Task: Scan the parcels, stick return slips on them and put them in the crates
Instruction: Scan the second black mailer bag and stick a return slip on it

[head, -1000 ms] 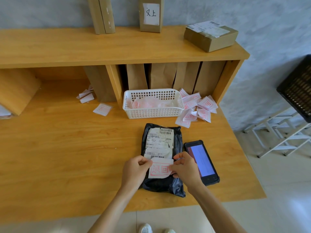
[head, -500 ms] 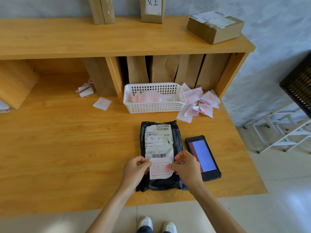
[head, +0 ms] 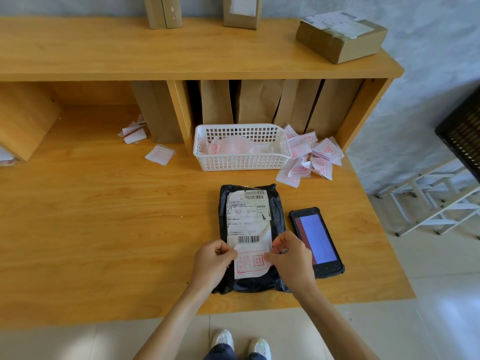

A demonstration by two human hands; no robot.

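Note:
A black plastic parcel (head: 278,203) with a white shipping label (head: 246,216) lies flat on the wooden desk. A white return slip (head: 250,263) with red printed characters rests on the parcel's near end, just below the label's barcode. My left hand (head: 211,263) pinches the slip's left edge. Its right edge is pinched by my right hand (head: 291,258). A handheld scanner (head: 315,241) with a lit blue screen lies right of the parcel.
A white plastic basket (head: 241,162) holding slips stands behind the parcel, with loose return slips (head: 309,157) beside it and more slips (head: 159,153) further left. A cardboard box (head: 340,37) sits on the upper shelf. A black crate (head: 462,131) stands at the right edge.
The slip has come down flat onto the parcel, just under the barcode. My hands have stayed at its two edges. The camera tilted a little downward.

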